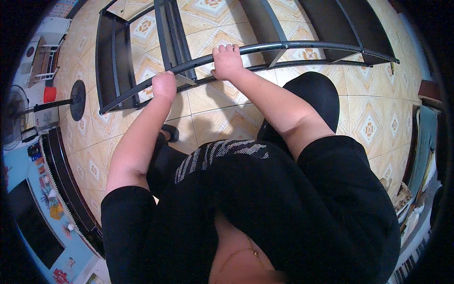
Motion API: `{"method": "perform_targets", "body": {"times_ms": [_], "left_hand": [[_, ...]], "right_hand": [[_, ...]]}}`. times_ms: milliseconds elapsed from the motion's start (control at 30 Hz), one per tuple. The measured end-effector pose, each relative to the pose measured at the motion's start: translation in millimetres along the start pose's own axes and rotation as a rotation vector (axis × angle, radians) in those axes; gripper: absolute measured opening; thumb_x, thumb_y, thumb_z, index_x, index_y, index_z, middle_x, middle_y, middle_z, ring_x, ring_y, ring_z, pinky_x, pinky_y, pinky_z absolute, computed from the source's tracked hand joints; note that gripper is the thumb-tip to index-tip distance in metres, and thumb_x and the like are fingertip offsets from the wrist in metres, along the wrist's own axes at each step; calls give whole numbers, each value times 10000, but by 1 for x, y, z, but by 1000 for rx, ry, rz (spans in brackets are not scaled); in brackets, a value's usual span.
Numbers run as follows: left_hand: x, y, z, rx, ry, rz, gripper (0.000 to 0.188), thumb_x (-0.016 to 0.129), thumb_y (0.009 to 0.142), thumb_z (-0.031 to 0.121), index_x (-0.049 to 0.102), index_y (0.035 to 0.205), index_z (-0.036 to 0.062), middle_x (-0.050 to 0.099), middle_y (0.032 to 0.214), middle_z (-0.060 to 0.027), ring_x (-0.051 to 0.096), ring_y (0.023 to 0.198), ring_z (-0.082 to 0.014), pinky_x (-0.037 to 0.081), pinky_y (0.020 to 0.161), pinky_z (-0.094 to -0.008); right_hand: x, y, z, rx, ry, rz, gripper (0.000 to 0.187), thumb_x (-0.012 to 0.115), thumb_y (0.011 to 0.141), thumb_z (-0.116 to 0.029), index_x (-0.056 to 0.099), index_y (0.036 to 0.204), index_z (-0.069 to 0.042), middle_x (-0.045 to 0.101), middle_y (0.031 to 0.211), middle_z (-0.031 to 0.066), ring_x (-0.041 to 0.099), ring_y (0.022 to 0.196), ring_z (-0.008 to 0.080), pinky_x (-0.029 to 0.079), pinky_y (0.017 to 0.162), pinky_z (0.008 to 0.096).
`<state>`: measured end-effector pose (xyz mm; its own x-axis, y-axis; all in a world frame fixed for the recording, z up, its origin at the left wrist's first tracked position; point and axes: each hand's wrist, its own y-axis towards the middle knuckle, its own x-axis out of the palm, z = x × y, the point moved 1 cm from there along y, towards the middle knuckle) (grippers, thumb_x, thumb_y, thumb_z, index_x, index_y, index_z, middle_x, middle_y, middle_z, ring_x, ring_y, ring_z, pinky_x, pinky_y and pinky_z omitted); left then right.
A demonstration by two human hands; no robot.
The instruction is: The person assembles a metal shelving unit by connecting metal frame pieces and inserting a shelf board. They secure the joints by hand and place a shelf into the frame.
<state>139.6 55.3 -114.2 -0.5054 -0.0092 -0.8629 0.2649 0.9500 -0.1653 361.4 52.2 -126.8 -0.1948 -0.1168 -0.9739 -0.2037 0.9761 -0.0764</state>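
Note:
A black metal shelf rack (pixel 198 62) lies on its side in front of me, with dark shelf panels (pixel 326 23) set across it between long tubes. My left hand (pixel 164 86) is closed around the near tube, left of the rack's middle. Further right along that same tube, my right hand (pixel 227 62) grips it with the fingers curled over the top. Both arms reach forward, and the thumb of the left hand is mostly hidden. My knees are bent close to the rack's near side.
Patterned beige floor tiles (pixel 369 123) show under and around the rack. To the left, a standing fan has a round dark base (pixel 78 100) near a red object (pixel 49 94). A dark ledge (pixel 66 175) runs along the lower left. Teal furniture (pixel 427 137) stands at the right.

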Motion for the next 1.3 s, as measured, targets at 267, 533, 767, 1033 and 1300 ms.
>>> {"method": "perform_targets", "body": {"times_ms": [267, 533, 767, 1033, 1300], "left_hand": [[-12, -9, -12, -112, -180, -51, 185, 482, 864, 121, 638, 958, 95, 676, 910, -105, 666, 854, -255, 537, 705, -392], [26, -59, -46, -428, -666, -44, 305, 456, 935, 320, 613, 958, 59, 669, 933, -176, 655, 845, -332, 500, 733, -466], [-39, -204, -19, -636, -2188, 301, 159, 496, 962, 199, 536, 900, 58, 544, 715, -15, 524, 620, -103, 441, 558, -233], [-88, -382, -117, -1038, -1654, 1044, 243, 507, 966, 288, 531, 887, 59, 541, 786, -26, 514, 714, -110, 426, 661, -248], [72, -502, -134, -1341, -1814, 931, 227, 483, 969, 273, 537, 883, 69, 552, 816, -36, 514, 725, -114, 444, 662, -270]], "right_hand": [[6, 3, 2, 3, -9, 47, 427, 607, 749, -202, 550, 1144, -51, 565, 1108, 136, 509, 1107, 289, 277, 1031, 492], [9, 4, 2, -3, 44, 46, 387, 587, 770, -176, 560, 1141, -68, 557, 1149, 127, 497, 1131, 275, 271, 1040, 494], [5, 1, 0, 23, 14, 19, 414, 587, 784, -197, 549, 1181, -84, 555, 1173, 115, 484, 1161, 266, 244, 1060, 469], [22, -5, -13, -60, 97, 557, 467, 666, 775, -332, 553, 1174, -117, 522, 1239, 134, 434, 1210, 311, 246, 1054, 481], [14, 6, -48, -172, 349, 248, 233, 588, 833, -347, 713, 951, -188, 678, 970, 65, 586, 999, 277, 364, 930, 463]]}}
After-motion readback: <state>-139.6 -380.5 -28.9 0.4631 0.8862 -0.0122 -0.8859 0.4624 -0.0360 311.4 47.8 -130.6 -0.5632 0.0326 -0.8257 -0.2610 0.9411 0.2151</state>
